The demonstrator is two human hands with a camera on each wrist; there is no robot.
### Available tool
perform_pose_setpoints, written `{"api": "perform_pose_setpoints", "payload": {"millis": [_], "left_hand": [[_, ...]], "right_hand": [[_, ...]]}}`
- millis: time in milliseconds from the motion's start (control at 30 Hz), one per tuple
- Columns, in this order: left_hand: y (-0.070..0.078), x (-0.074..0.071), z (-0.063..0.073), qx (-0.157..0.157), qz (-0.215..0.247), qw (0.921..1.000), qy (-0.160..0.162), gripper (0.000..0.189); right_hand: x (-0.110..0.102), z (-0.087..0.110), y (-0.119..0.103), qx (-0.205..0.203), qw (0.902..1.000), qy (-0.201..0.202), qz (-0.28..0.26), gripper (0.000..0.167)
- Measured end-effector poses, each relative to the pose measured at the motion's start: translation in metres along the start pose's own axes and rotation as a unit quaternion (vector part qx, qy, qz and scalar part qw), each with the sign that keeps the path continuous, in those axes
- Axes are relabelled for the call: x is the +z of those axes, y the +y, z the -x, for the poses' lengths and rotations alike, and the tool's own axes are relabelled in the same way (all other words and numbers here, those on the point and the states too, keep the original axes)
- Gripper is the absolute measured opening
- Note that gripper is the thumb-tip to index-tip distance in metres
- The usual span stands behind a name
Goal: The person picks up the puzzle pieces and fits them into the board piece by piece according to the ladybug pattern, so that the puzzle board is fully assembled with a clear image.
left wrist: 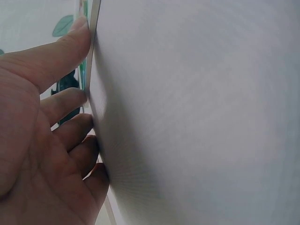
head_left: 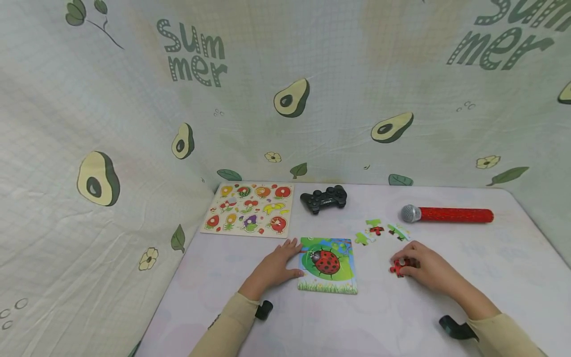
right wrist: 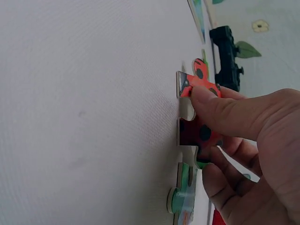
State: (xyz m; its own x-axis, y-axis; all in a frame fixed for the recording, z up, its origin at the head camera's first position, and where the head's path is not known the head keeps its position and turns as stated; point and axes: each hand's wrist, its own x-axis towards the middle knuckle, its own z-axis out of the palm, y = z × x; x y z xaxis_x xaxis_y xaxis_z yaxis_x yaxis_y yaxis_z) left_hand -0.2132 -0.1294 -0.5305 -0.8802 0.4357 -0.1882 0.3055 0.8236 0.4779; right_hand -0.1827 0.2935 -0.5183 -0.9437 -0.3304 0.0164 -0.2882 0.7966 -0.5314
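A square ladybug puzzle board (head_left: 349, 287) lies flat on the table. My left hand (head_left: 278, 265) rests at its left side with fingers spread, and the thumb touches the board's edge. In the left wrist view the fingertips (left wrist: 101, 180) press on the white tabletop. My right hand (head_left: 426, 267) is to the right of the board, low over the table. Between thumb and fingers it pinches a red puzzle piece with black spots (right wrist: 201, 131), which stands tilted up on its edge in the right wrist view. Part of the piece is hidden behind the thumb.
Several loose puzzle pieces (head_left: 362, 239) lie just beyond the right hand, one of them green (right wrist: 178, 201). A fruit peg board (head_left: 245, 231) sits at the back left, beside a black game controller (head_left: 324, 199). At the back right lies a red microphone (head_left: 455, 215). Patterned cloth walls surround the table.
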Motion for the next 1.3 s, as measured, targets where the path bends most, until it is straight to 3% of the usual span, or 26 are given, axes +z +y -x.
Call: {"api": "perform_pose_setpoints", "payload": {"millis": [267,467,733,900,1300], "left_hand": [[0.000,0.000,0.000,-0.002,0.000,1.0000,-0.002,0.080],[0.000,0.000,-0.001,-0.002,0.000,1.0000,-0.003,0.080],[0.000,0.000,-0.001,-0.003,-0.002,1.0000,-0.005,0.080],[0.000,0.001,-0.002,-0.004,-0.007,1.0000,-0.006,0.080],[0.000,0.000,-0.001,0.008,-0.005,0.9999,-0.003,0.080]], "right_hand": [[0.003,-0.004,0.001,-0.003,0.9986,0.047,-0.022,0.024],[0.005,-0.007,-0.002,0.012,0.9977,0.038,-0.056,0.033],[0.010,-0.011,-0.009,0.035,0.9945,0.038,-0.091,0.031],[0.013,-0.016,-0.014,0.029,0.9941,0.031,-0.100,0.041],[0.027,-0.032,-0.030,0.010,0.9895,0.036,-0.140,0.040]]}}
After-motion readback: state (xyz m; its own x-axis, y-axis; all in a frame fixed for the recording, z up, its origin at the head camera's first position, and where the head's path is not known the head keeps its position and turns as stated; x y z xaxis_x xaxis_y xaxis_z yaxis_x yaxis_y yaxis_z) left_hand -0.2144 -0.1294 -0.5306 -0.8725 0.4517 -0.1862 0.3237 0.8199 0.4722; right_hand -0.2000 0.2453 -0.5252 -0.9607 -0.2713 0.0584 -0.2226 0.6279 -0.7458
